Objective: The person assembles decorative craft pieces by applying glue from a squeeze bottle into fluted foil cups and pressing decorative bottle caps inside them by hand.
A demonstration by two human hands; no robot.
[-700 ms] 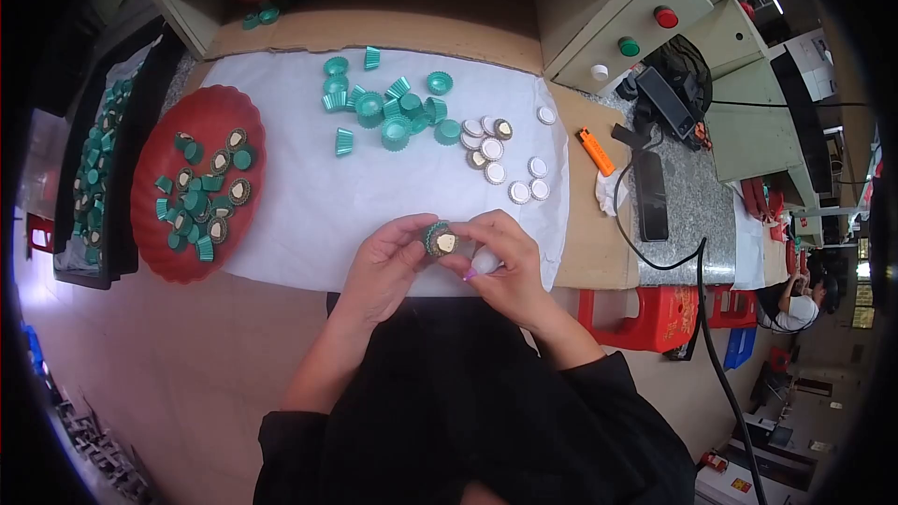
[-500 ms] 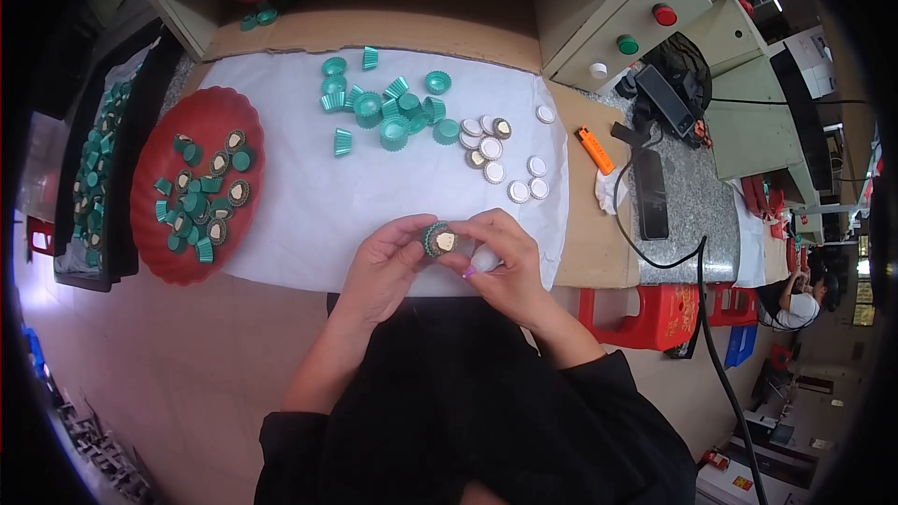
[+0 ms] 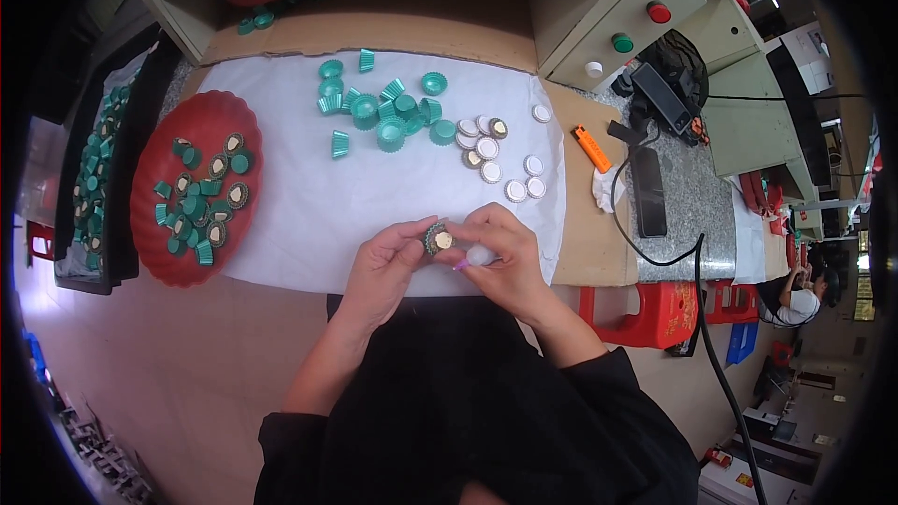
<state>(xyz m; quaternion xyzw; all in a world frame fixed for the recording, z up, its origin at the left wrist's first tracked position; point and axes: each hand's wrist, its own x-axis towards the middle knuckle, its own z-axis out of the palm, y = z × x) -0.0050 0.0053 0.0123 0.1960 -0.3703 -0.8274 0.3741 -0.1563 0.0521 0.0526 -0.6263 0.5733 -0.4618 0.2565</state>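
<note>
Close to the front edge of the white sheet, my left hand (image 3: pixel 382 262) pinches a green pleated cup with a brown-rimmed, gold-centred round cap (image 3: pixel 440 239) at its mouth. My right hand (image 3: pixel 510 257) is closed beside it, its fingertips at the cap's right side. Tucked in those right fingers is a small whitish translucent bottle (image 3: pixel 481 255) with a pinkish-purple tip; the grip partly hides it. Beyond my hands lie loose green pleated cups (image 3: pixel 391 135). Right of them is a cluster of round caps (image 3: pixel 490 172), mostly white side up.
A red scalloped tray (image 3: pixel 152 224) of green cups and capped pieces stands left, beside a black bin (image 3: pixel 117 273) of similar pieces. At right lie an orange cutter (image 3: pixel 592 149), crumpled tissue (image 3: pixel 608 189), a dark phone (image 3: pixel 648 194) and a black cable (image 3: pixel 655 265). Red stools (image 3: pixel 669 313) stand below.
The small bottle in my right hand has turned and shows more of its side. My hands stay together around the capped green cup; the whole view has shifted slightly.
</note>
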